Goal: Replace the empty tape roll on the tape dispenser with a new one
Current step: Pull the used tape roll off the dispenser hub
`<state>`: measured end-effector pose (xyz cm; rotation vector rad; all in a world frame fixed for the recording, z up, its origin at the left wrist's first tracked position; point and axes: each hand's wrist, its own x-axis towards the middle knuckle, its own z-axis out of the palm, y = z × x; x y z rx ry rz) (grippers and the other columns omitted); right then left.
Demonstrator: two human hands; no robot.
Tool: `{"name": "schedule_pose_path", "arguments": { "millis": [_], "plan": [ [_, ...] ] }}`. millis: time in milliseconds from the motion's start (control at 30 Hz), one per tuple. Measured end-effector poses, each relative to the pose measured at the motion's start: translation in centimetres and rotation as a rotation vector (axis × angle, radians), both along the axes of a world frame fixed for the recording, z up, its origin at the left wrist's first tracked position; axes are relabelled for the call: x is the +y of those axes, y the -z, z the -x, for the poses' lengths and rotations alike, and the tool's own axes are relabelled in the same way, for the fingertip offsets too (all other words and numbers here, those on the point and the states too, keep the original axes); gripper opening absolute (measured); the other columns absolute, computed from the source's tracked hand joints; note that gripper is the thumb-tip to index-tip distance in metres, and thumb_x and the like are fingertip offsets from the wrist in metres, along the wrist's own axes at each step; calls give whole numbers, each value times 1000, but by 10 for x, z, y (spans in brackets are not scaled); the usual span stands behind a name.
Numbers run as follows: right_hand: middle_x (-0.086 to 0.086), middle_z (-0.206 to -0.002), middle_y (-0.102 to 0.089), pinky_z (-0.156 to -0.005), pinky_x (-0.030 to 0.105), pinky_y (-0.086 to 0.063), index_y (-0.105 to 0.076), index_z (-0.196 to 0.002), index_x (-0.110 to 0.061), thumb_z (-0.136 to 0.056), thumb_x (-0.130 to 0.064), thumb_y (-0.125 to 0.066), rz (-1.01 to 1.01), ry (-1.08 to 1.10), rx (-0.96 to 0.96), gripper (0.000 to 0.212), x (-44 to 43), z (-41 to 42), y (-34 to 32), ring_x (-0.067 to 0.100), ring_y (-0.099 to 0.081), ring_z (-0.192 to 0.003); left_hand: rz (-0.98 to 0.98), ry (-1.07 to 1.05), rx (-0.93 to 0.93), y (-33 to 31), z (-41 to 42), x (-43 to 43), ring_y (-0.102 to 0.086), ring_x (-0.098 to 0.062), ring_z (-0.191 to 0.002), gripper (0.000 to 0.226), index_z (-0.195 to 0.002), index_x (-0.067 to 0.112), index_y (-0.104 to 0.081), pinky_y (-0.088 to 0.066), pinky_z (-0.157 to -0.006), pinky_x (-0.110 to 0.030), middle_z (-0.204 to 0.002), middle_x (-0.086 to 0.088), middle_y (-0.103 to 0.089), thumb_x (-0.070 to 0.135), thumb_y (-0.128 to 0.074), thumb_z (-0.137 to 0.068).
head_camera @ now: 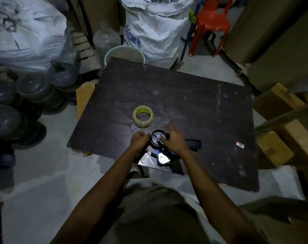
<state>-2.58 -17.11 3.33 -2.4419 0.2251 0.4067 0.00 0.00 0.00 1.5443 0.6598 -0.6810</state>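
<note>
A new roll of clear tape (143,116) lies flat on the dark table (202,120), just beyond my hands. The tape dispenser (158,147) lies on its side near the table's front edge, its black spoked wheel facing up and its blue-and-metal handle part toward me. My left hand (140,140) is closed against the left rim of the wheel. My right hand (174,140) rests over the wheel's right side, thumb near the hub and fingers spread. Whether an empty core sits on the wheel is hidden.
A black piece (195,144) lies right of the dispenser, and a small orange-white scrap (240,144) further right. Cardboard boxes (280,143) flank the table on the right, water jugs (26,95) on the left. White sacks (156,23), a bucket (125,53) and a red chair (211,23) stand behind.
</note>
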Motion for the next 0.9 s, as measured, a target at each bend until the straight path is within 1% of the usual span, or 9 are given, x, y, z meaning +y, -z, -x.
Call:
{"name": "schedule_pose_path", "arguments": {
  "millis": [100,167,233,333,533,600,733,800,900],
  "plan": [
    [24,-144,-55,-107,45,-44,-47,-146,-4,-96,-30,-67,65,5,126,60,5,-12,1,41,-50,-134,35,115,46,17,-10,4,-63,-25,-74,45,-103,6,-61,-47,-53,-32,-87,-14,-59,29,-75,-67],
    [27,-127,-63,-95,42,-48,-60,-124,-1,-96,-24,-65,121,7,177,37,8,-17,-3,42,-60,-119,36,142,46,8,-11,1,-60,-25,-73,36,-95,7,-62,-48,-51,-30,-88,-14,-58,26,-77,-68],
    [27,-113,-68,-85,41,-49,-64,-106,0,-95,-20,-65,149,17,178,22,11,-20,-5,41,-64,-107,-2,183,-15,-3,-13,-1,-59,-26,-71,14,-81,9,-64,-51,-55,-33,-82,-14,-60,14,-75,-76],
    [22,-104,-74,-82,40,-50,-70,-101,-2,-92,-13,-68,160,77,158,15,12,-19,-6,38,-68,-100,-76,222,-63,-7,-18,0,-60,-24,-64,15,-69,9,-65,-58,-62,-39,-70,-13,-62,2,-73,-79],
    [15,-96,-79,-84,41,-59,-77,-99,-5,-84,-6,-72,56,231,95,15,4,-14,-6,31,-73,-94,50,190,-61,-8,-23,3,-65,-25,-71,18,-82,9,-64,-57,-65,-37,-77,-12,-64,8,-80,-74],
    [11,-99,-79,-89,42,-61,-77,-102,-7,-82,-11,-78,-22,321,103,20,-5,-12,-5,25,-74,-94,159,185,-22,-11,-21,4,-73,-32,-85,29,-97,3,-63,-64,-77,-45,-89,-15,-68,8,-83,-77],
    [10,-114,-75,-94,46,-60,-69,-113,-9,-87,-10,-77,-327,347,166,27,-27,-11,-8,25,-71,-104,253,165,-15,-20,-23,1,-71,-44,-104,50,-116,-6,-58,-59,-86,-63,-111,-28,-69,1,-85,-74],
    [9,-115,-73,-94,47,-60,-62,-113,-14,-86,-13,-81,-479,327,227,33,-35,-13,-8,28,-70,-109,288,154,-19,-26,-22,-2,-71,-47,-105,55,-118,-4,-56,-60,-85,-61,-115,-30,-69,-2,-86,-72],
    [9,-111,-72,-93,46,-60,-53,-110,-19,-81,-18,-87,-516,246,296,45,-43,-22,-9,28,-71,-106,312,142,-39,-31,-21,-8,-73,-44,-99,48,-114,-1,-58,-61,-79,-55,-108,-26,-71,-7,-84,-73]
  ]
}}
